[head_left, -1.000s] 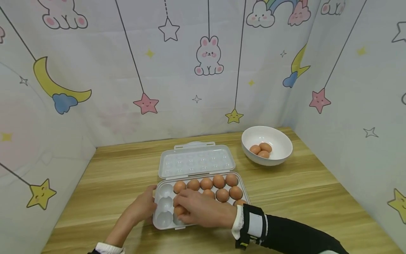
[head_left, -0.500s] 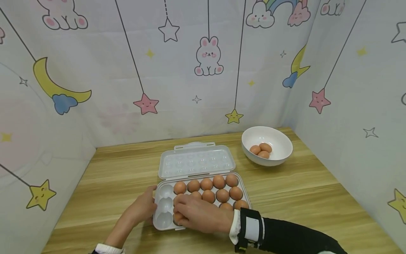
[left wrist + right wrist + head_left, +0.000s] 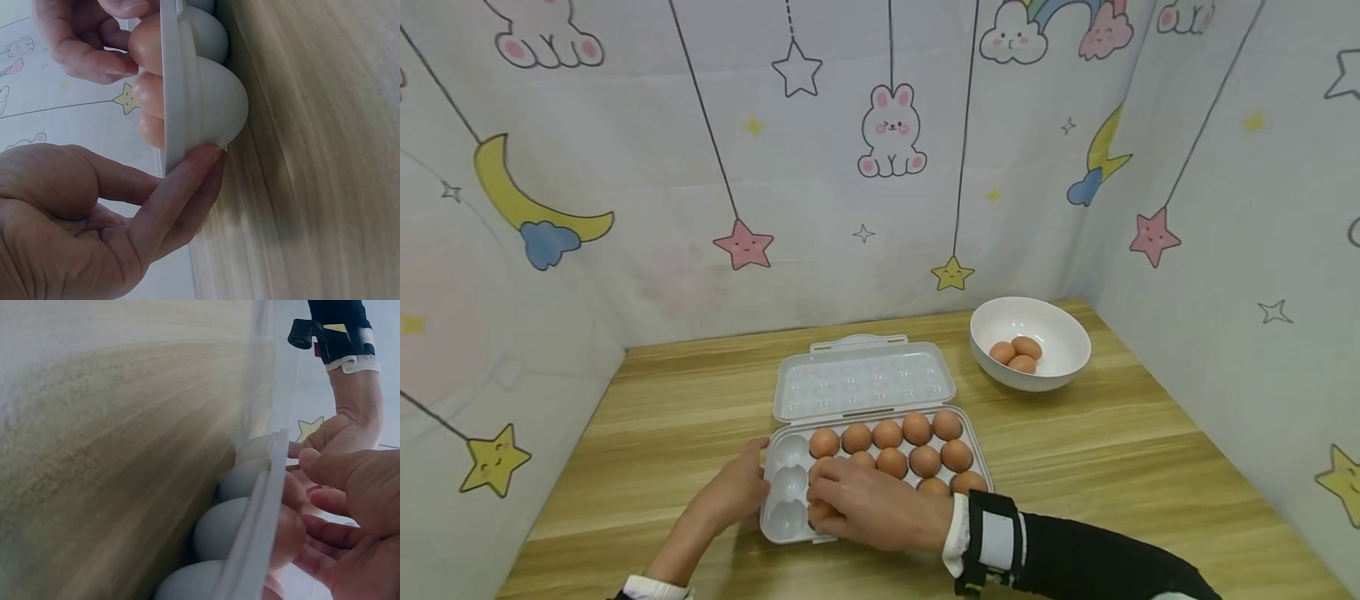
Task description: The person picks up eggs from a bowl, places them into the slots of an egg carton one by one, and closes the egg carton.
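A clear plastic egg tray [image 3: 790,468] lies open on the wooden table, its lid [image 3: 863,385] folded back. Several brown eggs fill its right columns; the left column's cups are bare. My right hand [image 3: 822,503] reaches over the tray's front row and its fingertips grip a brown egg [image 3: 817,512] sitting low in a cup beside the bare column. In the right wrist view that egg [image 3: 289,528] shows through the tray wall [image 3: 256,519]. My left hand [image 3: 758,472] holds the tray's left edge; the left wrist view shows its fingers [image 3: 181,187] pinching the tray's rim [image 3: 178,94].
A white bowl [image 3: 1063,333] with three brown eggs [image 3: 1015,355] stands at the back right. Printed fabric walls close in the table on three sides. Bare wood lies left of the tray and between tray and bowl.
My right hand has slid a little toward the tray's front and lowered the egg, uncovering eggs in the middle row. The left hand has stayed on the tray's edge.
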Action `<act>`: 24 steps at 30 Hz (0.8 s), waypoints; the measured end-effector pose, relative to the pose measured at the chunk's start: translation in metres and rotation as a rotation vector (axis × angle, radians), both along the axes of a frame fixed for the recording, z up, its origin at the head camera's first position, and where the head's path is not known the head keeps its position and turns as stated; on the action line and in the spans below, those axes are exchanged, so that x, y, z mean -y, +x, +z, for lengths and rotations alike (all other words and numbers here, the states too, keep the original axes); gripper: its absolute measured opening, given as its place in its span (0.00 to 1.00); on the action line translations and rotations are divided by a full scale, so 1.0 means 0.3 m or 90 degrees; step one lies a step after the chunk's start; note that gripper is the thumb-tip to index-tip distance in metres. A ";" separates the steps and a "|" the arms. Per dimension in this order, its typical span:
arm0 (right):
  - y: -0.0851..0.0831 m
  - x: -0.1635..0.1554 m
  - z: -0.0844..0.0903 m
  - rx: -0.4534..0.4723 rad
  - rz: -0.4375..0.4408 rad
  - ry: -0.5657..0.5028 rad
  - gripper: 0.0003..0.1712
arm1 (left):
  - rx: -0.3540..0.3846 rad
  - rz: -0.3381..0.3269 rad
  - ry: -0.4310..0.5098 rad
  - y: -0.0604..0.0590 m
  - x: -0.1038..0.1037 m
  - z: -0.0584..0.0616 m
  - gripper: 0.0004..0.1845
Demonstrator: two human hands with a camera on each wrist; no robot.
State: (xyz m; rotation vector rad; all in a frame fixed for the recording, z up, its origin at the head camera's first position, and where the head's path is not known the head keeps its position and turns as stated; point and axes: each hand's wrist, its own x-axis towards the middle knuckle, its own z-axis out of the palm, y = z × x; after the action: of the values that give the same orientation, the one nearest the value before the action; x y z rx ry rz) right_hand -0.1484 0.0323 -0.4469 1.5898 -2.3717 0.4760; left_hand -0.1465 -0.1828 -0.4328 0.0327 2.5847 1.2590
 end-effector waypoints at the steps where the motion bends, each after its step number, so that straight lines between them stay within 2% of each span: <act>1: 0.001 -0.001 0.004 -0.003 -0.002 0.000 0.07 | 0.003 0.002 0.006 0.000 0.000 -0.001 0.35; 12: -0.001 -0.058 0.106 -0.065 -0.031 0.028 0.14 | 0.006 0.001 0.005 -0.005 0.001 -0.001 0.35; 15: -0.009 -0.096 0.145 -0.038 -0.034 0.026 0.20 | -0.002 -0.006 -0.025 -0.008 0.002 0.001 0.35; 20: -0.030 -0.166 0.228 -0.016 -0.087 0.059 0.30 | -0.024 -0.018 -0.085 -0.011 0.004 0.006 0.34; 24: -0.049 -0.223 0.302 -0.012 -0.120 0.067 0.34 | -0.028 -0.022 -0.090 -0.010 0.004 0.008 0.34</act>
State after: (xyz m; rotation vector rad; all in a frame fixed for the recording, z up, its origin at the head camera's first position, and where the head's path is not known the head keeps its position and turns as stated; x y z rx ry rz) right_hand -0.1631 0.0993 -0.3563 1.3854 -2.5376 0.3017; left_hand -0.1494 -0.1841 -0.4304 0.0786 2.6914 1.0721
